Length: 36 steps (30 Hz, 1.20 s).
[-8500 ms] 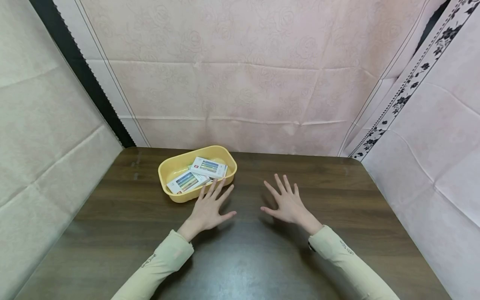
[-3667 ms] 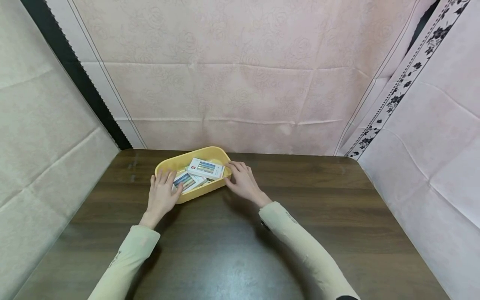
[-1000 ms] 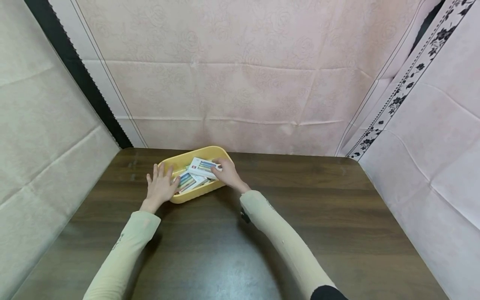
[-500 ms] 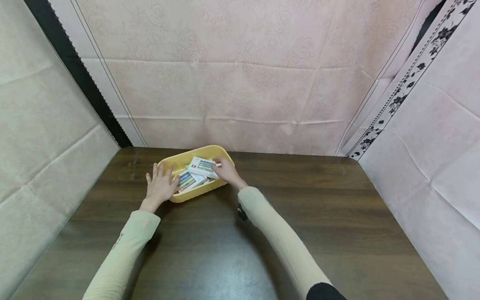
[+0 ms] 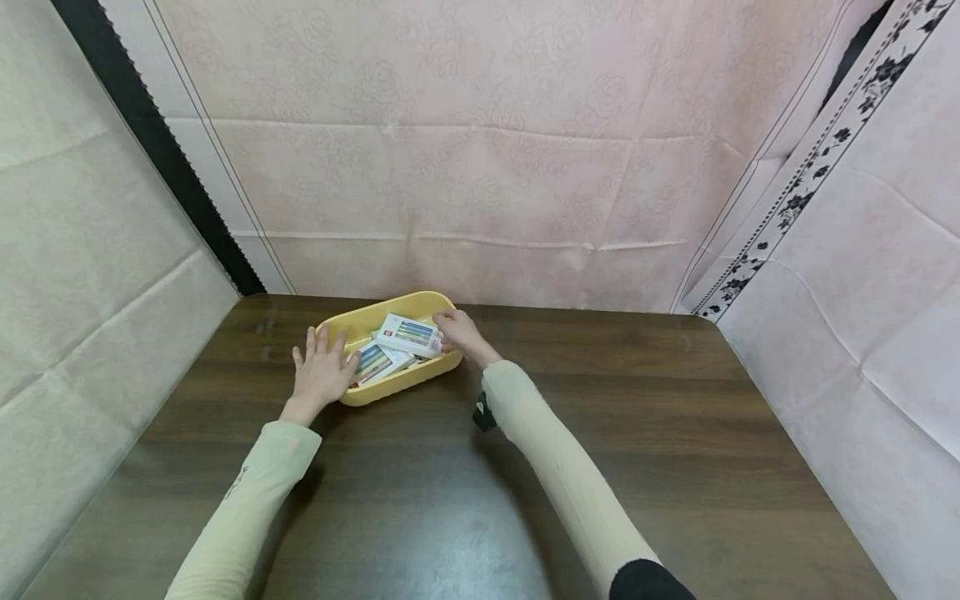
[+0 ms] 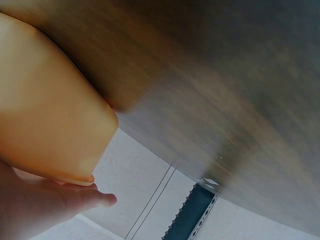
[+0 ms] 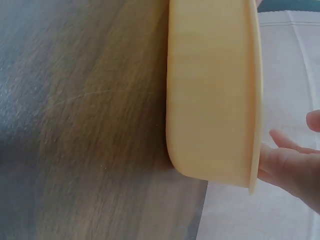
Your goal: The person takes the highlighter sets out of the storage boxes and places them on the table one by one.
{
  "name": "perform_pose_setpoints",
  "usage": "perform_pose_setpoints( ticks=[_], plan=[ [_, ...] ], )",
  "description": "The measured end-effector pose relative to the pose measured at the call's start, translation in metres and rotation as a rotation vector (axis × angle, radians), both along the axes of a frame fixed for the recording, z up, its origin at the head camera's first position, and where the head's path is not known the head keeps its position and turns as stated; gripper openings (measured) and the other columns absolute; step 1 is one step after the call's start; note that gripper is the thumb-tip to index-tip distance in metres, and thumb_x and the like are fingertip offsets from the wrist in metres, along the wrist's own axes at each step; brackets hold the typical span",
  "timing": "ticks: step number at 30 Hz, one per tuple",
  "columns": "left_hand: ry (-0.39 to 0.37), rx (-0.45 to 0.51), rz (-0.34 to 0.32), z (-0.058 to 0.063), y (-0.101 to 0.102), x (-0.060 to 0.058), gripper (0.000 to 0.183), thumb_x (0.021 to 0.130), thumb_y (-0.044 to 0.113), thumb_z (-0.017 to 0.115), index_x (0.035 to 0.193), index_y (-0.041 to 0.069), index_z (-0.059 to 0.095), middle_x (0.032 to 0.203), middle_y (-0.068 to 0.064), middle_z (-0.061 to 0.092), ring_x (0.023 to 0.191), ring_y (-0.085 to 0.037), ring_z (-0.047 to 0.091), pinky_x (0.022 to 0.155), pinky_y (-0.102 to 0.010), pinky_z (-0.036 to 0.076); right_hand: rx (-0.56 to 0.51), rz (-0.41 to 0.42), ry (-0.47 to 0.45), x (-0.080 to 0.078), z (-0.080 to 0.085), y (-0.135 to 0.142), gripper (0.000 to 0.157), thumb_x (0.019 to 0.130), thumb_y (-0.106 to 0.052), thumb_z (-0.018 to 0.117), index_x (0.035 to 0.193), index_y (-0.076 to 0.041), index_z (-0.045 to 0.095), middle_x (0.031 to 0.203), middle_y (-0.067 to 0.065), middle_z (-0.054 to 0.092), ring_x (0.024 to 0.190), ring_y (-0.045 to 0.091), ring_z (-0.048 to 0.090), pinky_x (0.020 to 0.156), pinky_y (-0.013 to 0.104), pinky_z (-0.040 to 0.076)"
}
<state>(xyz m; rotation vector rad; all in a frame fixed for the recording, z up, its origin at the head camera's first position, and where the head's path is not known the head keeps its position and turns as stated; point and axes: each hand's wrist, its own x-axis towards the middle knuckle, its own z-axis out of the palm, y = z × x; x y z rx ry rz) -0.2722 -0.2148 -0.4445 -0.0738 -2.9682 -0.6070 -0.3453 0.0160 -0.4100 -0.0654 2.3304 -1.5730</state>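
A yellow plastic basket [image 5: 408,382] stands at the back left of the table, holding flat white boxes printed with rows of coloured pens. The upper box [image 5: 408,335] overlaps the lower box [image 5: 378,363]. My left hand [image 5: 318,379] lies over the basket's left end with fingers spread and straight; the left wrist view shows a finger [image 6: 95,199] past the rim. At the other end, my right hand [image 5: 461,332] reaches over the rim near the upper box's right edge. In the right wrist view its fingers [image 7: 282,157] go behind the basket wall, so their grip is hidden.
The dark wood-grain table [image 5: 420,500] runs forward to a pale patterned cloth [image 5: 450,183] along its back edge. White cloth panels [image 5: 862,275] stand at both sides. A black strip [image 5: 161,150] hangs at the left.
Both hands came from above the table to the basket's two ends. My right hand went in to the upper box's right end, then drew back slightly right. The left hand is steady lately.
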Motion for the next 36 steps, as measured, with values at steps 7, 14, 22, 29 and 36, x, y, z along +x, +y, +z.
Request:
perform_pose_setpoints(
  ticks=[7,14,22,29,36],
  plan=[
    [-0.022,-0.038,0.006,-0.002,-0.002,-0.004,0.058,0.094,0.039,0.034,0.139,0.003,0.026,0.146,-0.028,0.005,0.134,-0.046,-0.007,0.099,-0.068,0.000,-0.108,-0.014,-0.120,0.001,0.010,0.002,0.047,0.095,-0.027,0.039,0.136,-0.005,0.034,0.141,0.013,0.034,0.125,0.031,0.038,0.097,0.045,0.040],
    [-0.014,-0.042,0.001,-0.003,-0.003,-0.005,0.059,0.094,0.040,0.032,0.138,0.002,0.027,0.146,-0.028,0.006,0.134,-0.047,-0.005,0.099,-0.069,0.001,-0.234,-0.047,-0.237,-0.005,0.012,0.005,0.050,0.095,-0.025,0.038,0.138,-0.003,0.027,0.145,0.019,0.023,0.132,0.033,0.027,0.096,0.049,0.039],
    [-0.021,-0.044,-0.001,-0.004,-0.004,-0.005,0.059,0.094,0.040,0.032,0.139,0.002,0.026,0.146,-0.028,0.005,0.134,-0.046,-0.007,0.099,-0.069,0.000,-0.286,-0.036,-0.320,-0.009,0.014,0.008,0.049,0.096,-0.025,0.034,0.140,-0.005,0.025,0.142,0.026,0.022,0.128,0.037,0.031,0.099,0.050,0.036],
    [-0.016,-0.046,0.000,-0.004,-0.003,-0.005,0.058,0.094,0.040,0.032,0.139,0.003,0.027,0.146,-0.027,0.006,0.134,-0.046,-0.004,0.099,-0.069,0.001,-0.296,-0.062,-0.348,-0.008,0.014,0.006,0.048,0.096,-0.029,0.035,0.139,-0.009,0.030,0.142,0.025,0.021,0.129,0.036,0.028,0.098,0.051,0.036],
    [-0.025,-0.062,0.004,-0.004,-0.003,-0.006,0.058,0.094,0.040,0.033,0.139,0.004,0.026,0.147,-0.026,0.005,0.134,-0.046,-0.004,0.099,-0.069,0.001,-0.263,-0.064,-0.332,-0.008,0.014,0.000,0.054,0.094,-0.031,0.038,0.141,-0.011,0.023,0.146,0.018,0.016,0.134,0.032,0.019,0.101,0.055,0.030]
  ],
)
